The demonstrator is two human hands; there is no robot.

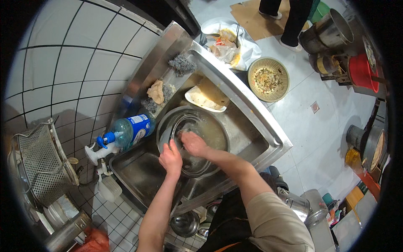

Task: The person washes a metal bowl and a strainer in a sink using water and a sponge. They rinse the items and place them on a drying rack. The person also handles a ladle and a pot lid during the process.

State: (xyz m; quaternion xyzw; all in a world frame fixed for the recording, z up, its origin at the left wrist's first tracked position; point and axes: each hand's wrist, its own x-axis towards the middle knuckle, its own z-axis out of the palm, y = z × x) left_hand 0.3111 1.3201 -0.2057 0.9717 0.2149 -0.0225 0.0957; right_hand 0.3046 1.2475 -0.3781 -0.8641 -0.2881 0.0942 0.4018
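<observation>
My left hand (171,159) grips the left rim of a round metal bowl (191,163), its thumb over the edge. This bowl sits tilted in a wider metal basin (225,132) of cloudy water. Inside the bowl, my right hand (193,143) is down at the wetted surface, fingers curled and blurred. Whether it holds anything is hidden. Both vessels stand in a stainless steel sink (248,121). Just behind them in the sink lies a white dish (206,97) holding brownish liquid.
Steel-wool scrubbers (182,65) and a tan cloth (156,92) lie on the sink ledge. A blue-labelled pump bottle (137,130) lies near the basin's left. Beyond the sink are a waste bag (220,47) and a plastic basket (268,79). Another person's legs (294,25) stand farther back.
</observation>
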